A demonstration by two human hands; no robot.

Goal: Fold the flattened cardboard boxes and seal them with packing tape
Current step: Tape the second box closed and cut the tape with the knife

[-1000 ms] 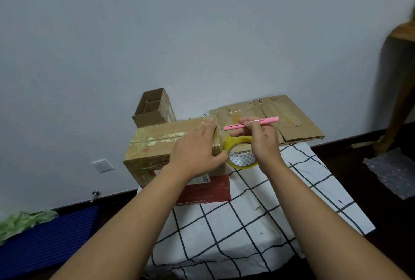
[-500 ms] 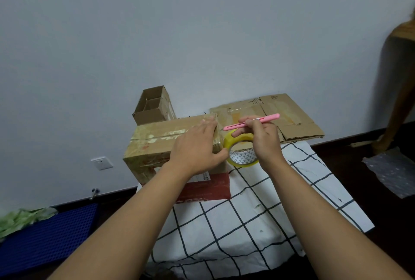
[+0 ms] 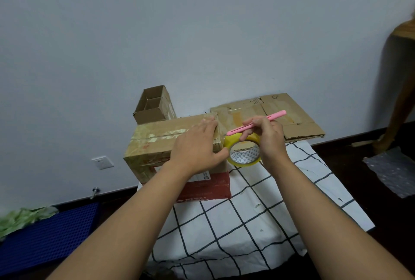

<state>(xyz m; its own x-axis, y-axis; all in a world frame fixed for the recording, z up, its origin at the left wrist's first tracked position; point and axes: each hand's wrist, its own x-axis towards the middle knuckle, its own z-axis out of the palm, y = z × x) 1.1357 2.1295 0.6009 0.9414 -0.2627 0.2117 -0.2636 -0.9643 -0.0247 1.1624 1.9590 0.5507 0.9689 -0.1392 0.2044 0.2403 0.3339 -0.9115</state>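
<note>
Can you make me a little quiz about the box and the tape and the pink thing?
1. True or false: the left hand lies flat on top of the folded box.
2. What does the right hand hold? A) only the pink cutter B) the pink cutter and the tape roll C) nothing
3. Fill in: the flattened cardboard lies against the ____, behind the right hand.

Key
1. True: its fingers are straight, pressing the top near the right end.
2. B: the fingers pinch the cutter, and the roll hangs at the same hand.
3. Wall.
</note>
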